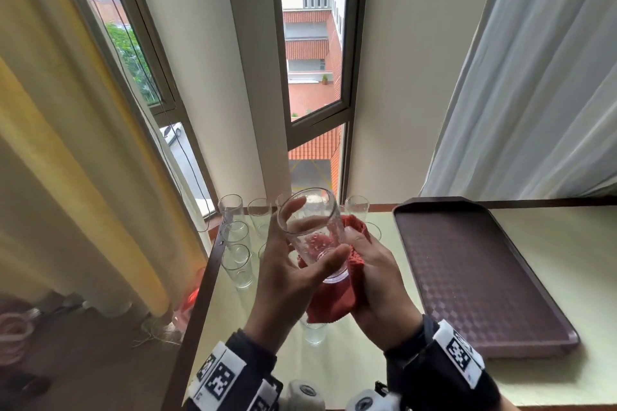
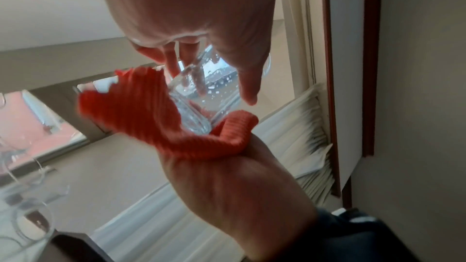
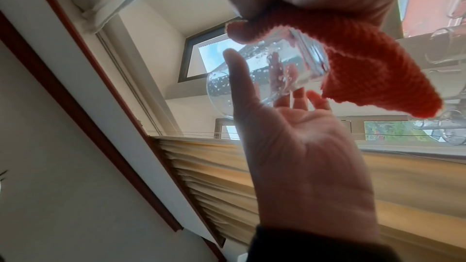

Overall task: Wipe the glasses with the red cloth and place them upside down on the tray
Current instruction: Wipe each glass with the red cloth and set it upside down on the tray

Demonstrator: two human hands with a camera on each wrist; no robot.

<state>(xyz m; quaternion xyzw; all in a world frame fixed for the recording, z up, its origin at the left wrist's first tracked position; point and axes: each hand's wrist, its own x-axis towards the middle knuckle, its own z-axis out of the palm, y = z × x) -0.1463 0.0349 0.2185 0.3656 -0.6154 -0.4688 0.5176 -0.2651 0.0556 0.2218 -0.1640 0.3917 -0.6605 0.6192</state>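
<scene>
The left hand [image 1: 283,277] is raised above the bench [image 1: 551,277], palm toward the person, its grip closed on a wet drinking glass [image 1: 314,237]: thumb on the near side, fingers on the far side. The glass is tilted, with the mouth up and away. The right hand [image 1: 377,280] holds the red cloth [image 1: 334,300] bunched against the glass base. The brown tray [image 1: 474,277] lies to the right, and more glasses [image 1: 237,264] stand behind.

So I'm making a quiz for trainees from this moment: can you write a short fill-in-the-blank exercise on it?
1. The left hand holds a wet ____.
2. The right hand grips the ____ cloth.
3. The brown tray holds ____ glasses.
4. The held glass is tilted, its ____ resting against the cloth.

Missing words: glass; red; no; base
</scene>
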